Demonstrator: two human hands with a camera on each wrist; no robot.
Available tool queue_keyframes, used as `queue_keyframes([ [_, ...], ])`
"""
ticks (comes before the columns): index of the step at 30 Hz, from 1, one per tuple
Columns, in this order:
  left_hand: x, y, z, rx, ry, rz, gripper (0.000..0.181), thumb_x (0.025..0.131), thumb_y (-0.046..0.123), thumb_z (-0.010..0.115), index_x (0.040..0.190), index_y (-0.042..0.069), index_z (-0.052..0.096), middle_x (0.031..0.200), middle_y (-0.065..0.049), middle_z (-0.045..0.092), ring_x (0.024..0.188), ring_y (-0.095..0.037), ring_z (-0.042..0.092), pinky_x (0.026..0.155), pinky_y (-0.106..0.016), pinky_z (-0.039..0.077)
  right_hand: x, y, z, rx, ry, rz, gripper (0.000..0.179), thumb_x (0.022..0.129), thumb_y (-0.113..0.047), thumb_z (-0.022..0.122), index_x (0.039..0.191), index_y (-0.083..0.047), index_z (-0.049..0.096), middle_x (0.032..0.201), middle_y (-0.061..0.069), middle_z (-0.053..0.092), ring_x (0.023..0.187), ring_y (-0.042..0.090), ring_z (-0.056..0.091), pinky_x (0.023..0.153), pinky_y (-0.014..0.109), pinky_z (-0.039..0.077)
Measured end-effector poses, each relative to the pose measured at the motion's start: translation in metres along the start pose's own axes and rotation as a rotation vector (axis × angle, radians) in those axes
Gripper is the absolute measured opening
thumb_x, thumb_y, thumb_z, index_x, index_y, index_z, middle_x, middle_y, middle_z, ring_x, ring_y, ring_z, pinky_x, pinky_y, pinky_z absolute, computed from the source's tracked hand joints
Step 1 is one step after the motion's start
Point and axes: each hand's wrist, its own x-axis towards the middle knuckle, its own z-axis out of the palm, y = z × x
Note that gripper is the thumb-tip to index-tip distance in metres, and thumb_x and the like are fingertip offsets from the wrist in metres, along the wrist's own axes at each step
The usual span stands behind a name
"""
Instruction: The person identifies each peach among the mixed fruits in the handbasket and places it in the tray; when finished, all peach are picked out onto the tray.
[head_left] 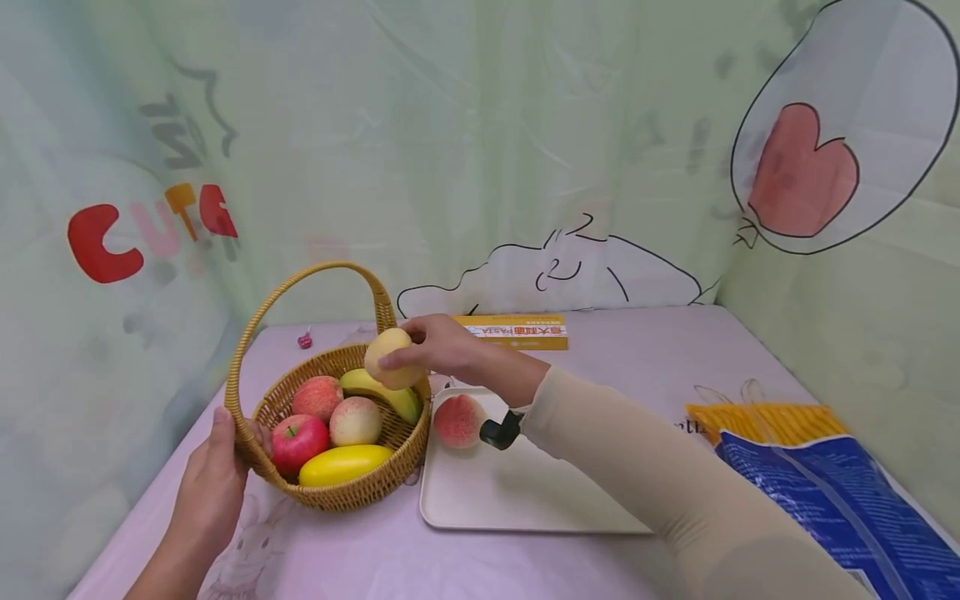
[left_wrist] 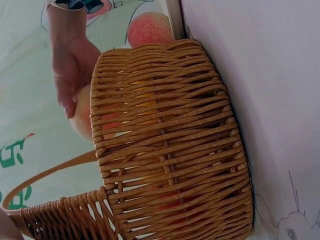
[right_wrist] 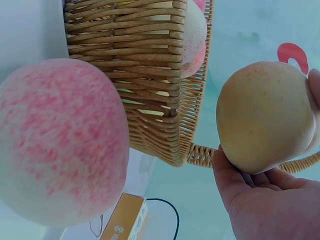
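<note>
My right hand (head_left: 446, 346) pinches a pale yellow peach (head_left: 384, 367) above the back right of a wicker basket (head_left: 348, 498). In the right wrist view, thumb and fingers lie around this peach (right_wrist: 265, 117). My left hand (head_left: 210, 483) grips the basket's left side at the foot of its handle (head_left: 236, 367), thumb outside. Inside the basket lie a red apple (head_left: 298, 443), a reddish peach (head_left: 318, 397), a pale peach (head_left: 356, 422), a banana (head_left: 378, 393) and a smooth yellow oval fruit (head_left: 345, 465). Another pink peach (head_left: 457, 421) sits on the white tray (head_left: 540, 504).
The tray stands against the basket's right side, partly under my right forearm. Behind it lies a yellow pasta box (head_left: 525, 333). A blue and yellow pasta bag (head_left: 817, 492) is at the right, and a small pink-wrapped item (head_left: 304, 341) lies behind the basket.
</note>
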Motion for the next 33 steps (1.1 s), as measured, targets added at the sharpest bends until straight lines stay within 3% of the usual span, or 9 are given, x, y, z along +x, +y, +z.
queue_keyframes([
  [7, 0.000, 0.000, 0.001, -0.058, -0.009, 0.024, 0.056, 0.113, 0.045, 0.024, 0.106, -0.002, 0.054, 0.095, 0.001, 0.055, 0.096, -0.012, 0.052, 0.088, -0.010, 0.046, -0.009, 0.006, -0.009, 0.024, 0.017, 0.015, 0.053, 0.086, -0.033, 0.085, 0.131, -0.012, 0.066, 0.114, 0.005, 0.070, 0.100, 0.020, 0.063, 0.087, 0.034, 0.054],
  [16, -0.001, 0.000, -0.001, -0.008, -0.017, -0.005, 0.056, 0.113, 0.047, 0.022, 0.110, -0.001, 0.050, 0.099, 0.001, 0.051, 0.100, -0.011, 0.049, 0.089, -0.006, 0.044, -0.023, 0.012, -0.021, 0.079, 0.034, -0.033, 0.054, 0.090, -0.025, 0.083, 0.136, -0.007, 0.063, 0.118, 0.009, 0.070, 0.103, 0.021, 0.066, 0.093, 0.031, 0.055],
  [33, -0.002, 0.001, -0.002, -0.018, -0.018, -0.024, 0.058, 0.112, 0.049, 0.021, 0.110, 0.000, 0.051, 0.096, 0.002, 0.053, 0.098, -0.010, 0.050, 0.087, -0.007, 0.044, -0.048, 0.034, -0.045, 0.139, 0.125, 0.023, 0.057, 0.090, -0.024, 0.082, 0.141, -0.010, 0.061, 0.125, 0.009, 0.068, 0.113, 0.024, 0.063, 0.106, 0.041, 0.050],
])
